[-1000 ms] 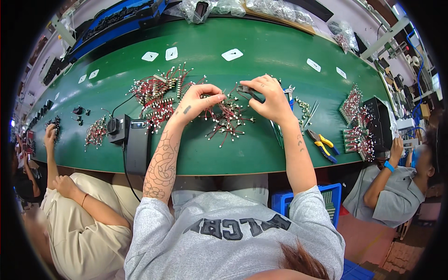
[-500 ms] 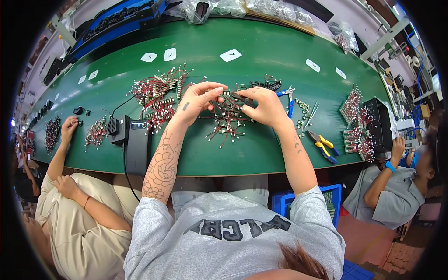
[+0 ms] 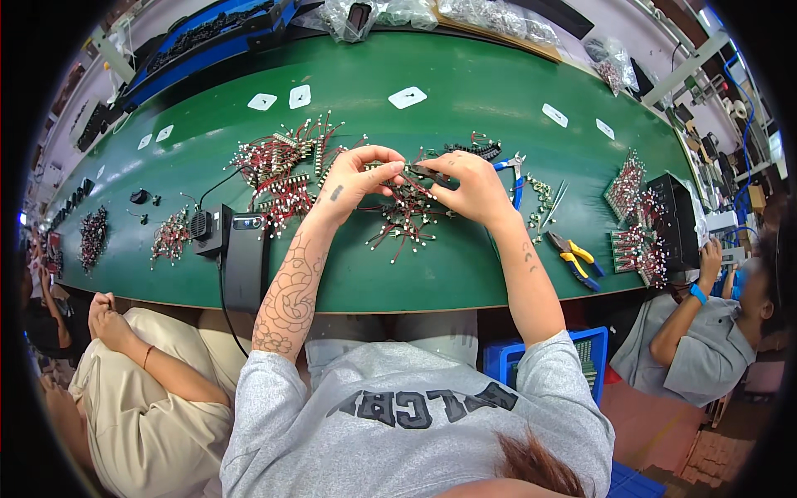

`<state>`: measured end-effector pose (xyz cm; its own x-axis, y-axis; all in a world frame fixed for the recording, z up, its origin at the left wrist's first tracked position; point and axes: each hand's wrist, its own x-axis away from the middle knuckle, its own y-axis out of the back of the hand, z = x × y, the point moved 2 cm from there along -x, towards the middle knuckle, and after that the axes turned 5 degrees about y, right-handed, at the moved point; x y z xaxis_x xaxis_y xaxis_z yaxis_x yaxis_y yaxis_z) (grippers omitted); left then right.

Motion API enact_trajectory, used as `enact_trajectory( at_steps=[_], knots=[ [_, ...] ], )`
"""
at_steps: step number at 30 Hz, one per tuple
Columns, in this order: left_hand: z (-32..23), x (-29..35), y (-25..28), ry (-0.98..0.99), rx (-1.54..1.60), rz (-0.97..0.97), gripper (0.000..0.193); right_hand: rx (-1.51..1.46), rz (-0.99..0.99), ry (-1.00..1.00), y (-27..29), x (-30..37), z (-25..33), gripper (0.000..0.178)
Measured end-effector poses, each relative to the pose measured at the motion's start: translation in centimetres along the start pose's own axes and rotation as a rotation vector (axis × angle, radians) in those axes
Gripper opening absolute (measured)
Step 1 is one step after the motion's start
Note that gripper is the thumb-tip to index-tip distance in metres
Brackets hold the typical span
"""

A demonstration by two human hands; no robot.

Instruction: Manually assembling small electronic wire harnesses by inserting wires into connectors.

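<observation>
Head view: thin red-wired piece (image 3: 413, 182) pinched in left hand (image 3: 364, 176), dark tool (image 3: 433, 175) in curled right hand (image 3: 473, 189).

Tangled red-wired parts (image 3: 404, 222), white-tipped, heaped, dark tool (image 3: 435, 176) held near

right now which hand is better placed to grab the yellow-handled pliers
Probably the right hand: the yellow-handled pliers lie on its side, though it holds a dark tool; the left hand is farther.
</observation>
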<state>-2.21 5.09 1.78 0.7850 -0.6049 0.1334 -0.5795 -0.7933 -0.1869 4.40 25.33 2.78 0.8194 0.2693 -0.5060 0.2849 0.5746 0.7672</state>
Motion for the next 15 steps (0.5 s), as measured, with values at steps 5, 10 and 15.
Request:
enact_trajectory(
  at_steps=[5, 10, 15],
  knots=[
    [-0.22, 0.06, -0.06, 0.004, -0.025, 0.039, 0.015, -0.066, 0.027, -0.034, 0.04, 0.13, -0.22, 0.029],
    [-0.49, 0.24, 0.19, 0.029, -0.010, 0.128, 0.016, -0.250, 0.120, -0.100, 0.14, 0.14, -0.58, 0.029],
    [-0.32, 0.12, 0.52, 0.058, 0.028, 0.206, 0.015, -0.447, 0.245, -0.142, 0.00, 0.02, -0.57, 0.029]
  ],
)
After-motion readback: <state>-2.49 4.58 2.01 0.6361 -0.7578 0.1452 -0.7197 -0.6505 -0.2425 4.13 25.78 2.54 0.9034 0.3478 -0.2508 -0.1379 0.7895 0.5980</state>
